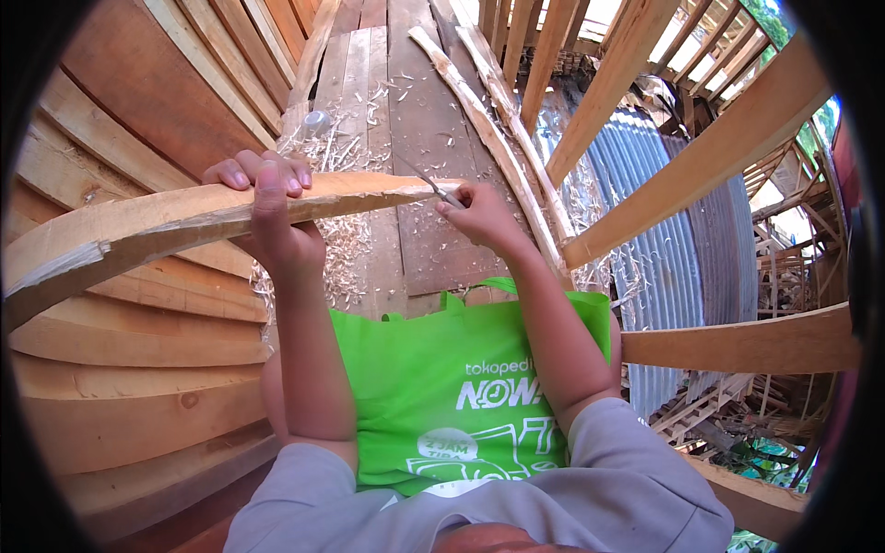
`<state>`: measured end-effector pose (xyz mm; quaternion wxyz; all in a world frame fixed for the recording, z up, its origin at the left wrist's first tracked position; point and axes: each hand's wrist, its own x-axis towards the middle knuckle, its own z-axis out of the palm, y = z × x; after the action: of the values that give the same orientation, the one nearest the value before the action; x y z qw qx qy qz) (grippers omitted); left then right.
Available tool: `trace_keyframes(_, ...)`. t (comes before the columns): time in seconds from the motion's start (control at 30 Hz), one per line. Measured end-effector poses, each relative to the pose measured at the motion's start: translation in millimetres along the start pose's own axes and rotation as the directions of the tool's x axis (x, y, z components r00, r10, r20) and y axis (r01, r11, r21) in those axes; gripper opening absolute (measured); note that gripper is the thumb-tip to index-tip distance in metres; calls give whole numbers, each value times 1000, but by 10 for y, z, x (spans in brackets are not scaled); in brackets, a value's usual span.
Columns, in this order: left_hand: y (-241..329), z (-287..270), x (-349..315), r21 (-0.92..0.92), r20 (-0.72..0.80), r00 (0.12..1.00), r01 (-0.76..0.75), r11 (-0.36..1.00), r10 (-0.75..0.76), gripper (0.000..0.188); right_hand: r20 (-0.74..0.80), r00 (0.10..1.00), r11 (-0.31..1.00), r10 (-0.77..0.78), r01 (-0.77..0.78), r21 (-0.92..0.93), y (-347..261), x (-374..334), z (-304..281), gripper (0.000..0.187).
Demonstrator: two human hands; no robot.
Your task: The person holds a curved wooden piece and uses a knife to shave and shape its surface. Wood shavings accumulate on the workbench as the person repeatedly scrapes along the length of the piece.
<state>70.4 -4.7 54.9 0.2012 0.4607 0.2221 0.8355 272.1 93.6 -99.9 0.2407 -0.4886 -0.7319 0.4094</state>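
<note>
A long, pale piece of wood [166, 221] with roughly cut edges stretches from the far left to the middle, narrowing toward its right end. My left hand [281, 212] is closed around it, thumb on the near side and fingers over the far edge. At the narrow end, my right hand [484, 217] grips a knife [422, 173] by its handle. The thin blade points up and left, crossing the wood near its tip. The wood's tip meets my right hand, which hides most of the handle. Beneath my arms a green cloth bag [387, 369] covers my lap.
Wood shavings [346, 258] litter the plank floor [433, 129], near a small clear cup [315, 124]. Two stripped poles [479, 115] lie to the right. A plank wall [138, 396] stands close on the left. Beyond the slatted railing [701, 152] is corrugated metal sheeting [636, 184].
</note>
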Motion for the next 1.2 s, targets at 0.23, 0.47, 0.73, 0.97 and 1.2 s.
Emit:
trace_keyframes(0.23,1,26,-9,11,-21,1000,7,1000,-7,24,41,859,849,511,-511,136,-180,-78,237,77)
trace_keyframes(0.47,4,60,-61,19,-98,995,20,1000,-18,25,-257,918,949,302,-315,-8,-179,-66,317,65)
trace_keyframes(0.73,69,102,-67,71,-228,973,41,997,-24,25,-225,930,955,289,-297,0,-493,-43,343,61)
trace_keyframes(0.97,23,153,-30,125,-250,968,23,992,9,22,-180,898,916,401,-393,81,-34,115,361,60)
trace_keyframes(1.2,-22,173,-20,85,-217,976,19,996,0,26,-258,883,920,392,-378,101,332,152,342,61)
